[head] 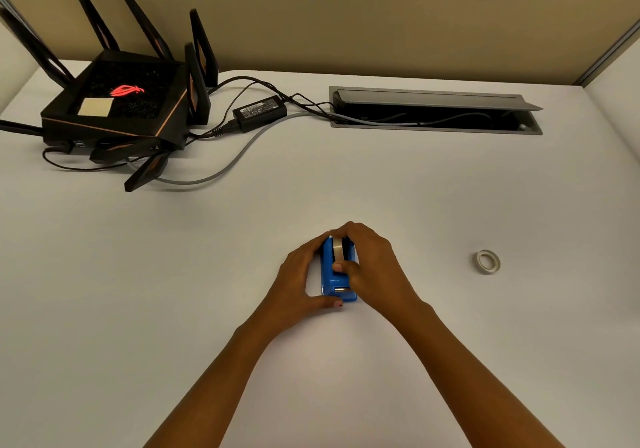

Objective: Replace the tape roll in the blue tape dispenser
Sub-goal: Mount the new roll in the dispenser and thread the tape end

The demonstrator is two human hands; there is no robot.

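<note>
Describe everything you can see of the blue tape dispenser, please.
The blue tape dispenser looks like glossy plastic and rests on the white desk. A roll of tape sits in its far end; a metallic part shows near its close end. The left hand braces its side, and the right hand grips the roll.

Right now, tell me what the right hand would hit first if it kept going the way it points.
The right hand points up-left across the dispenser. Beyond it lies bare desk, then probably the gray cable near the router; depth is unclear.
</note>
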